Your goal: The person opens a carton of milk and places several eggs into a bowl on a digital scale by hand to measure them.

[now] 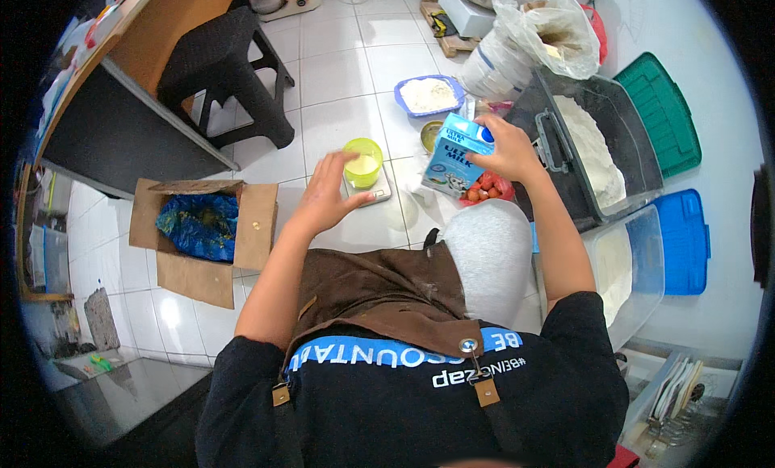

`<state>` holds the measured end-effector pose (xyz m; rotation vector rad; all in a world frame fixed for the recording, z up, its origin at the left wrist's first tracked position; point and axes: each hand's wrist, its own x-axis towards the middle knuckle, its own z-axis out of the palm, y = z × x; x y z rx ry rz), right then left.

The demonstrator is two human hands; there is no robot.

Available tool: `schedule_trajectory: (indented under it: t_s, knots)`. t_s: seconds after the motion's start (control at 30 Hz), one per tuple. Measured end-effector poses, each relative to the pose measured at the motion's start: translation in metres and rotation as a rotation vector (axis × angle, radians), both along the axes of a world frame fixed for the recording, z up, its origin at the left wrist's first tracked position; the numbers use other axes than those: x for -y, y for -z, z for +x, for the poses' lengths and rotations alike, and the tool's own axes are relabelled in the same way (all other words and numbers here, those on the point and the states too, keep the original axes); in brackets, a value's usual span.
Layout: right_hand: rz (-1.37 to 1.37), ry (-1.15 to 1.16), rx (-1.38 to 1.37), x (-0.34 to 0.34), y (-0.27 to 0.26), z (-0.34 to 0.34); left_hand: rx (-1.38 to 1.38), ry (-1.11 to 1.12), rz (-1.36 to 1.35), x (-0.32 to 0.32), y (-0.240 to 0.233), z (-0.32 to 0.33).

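My right hand [505,147] grips a blue Ultra Milk carton [454,156] near its blue cap, and the carton is tilted a little. Left of it stands a lime-green plastic cup [365,179] with pale liquid inside. The cup rests on a small kitchen scale [381,192] on the tiled floor. My left hand [327,189] is beside the cup with its fingers spread, holding nothing; its fingertips overlap the rim in view, and whether they touch it I cannot tell. A red plastic bag of eggs [484,192] lies behind the carton, partly hidden by it.
A purple basin of flour [430,96] and a metal bowl [430,135] sit ahead. At right are a dark flour bin [587,150] and a clear bin [614,274]. A cardboard box [254,226] and a black plastic stool [221,74] stand at left.
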<state>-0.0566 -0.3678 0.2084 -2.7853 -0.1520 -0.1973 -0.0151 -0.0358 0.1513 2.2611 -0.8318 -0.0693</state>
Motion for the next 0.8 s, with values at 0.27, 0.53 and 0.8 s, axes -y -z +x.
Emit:
schedule_trajectory:
  t_s: [0.27, 0.53, 0.8]
  knots:
    - [0.007, 0.309, -0.337, 0.072, 0.130, -0.038, -0.228, 0.147, 0.346, -0.030, 0.095, -0.011]
    - [0.260, 0.530, -0.651, 0.100, 0.233, -0.098, -0.571, 0.249, 0.713, -0.039, 0.160, -0.002]
    - [0.223, 0.571, -0.519, 0.111, 0.263, -0.139, -0.646, 0.254, 0.608, -0.024, 0.189, 0.003]
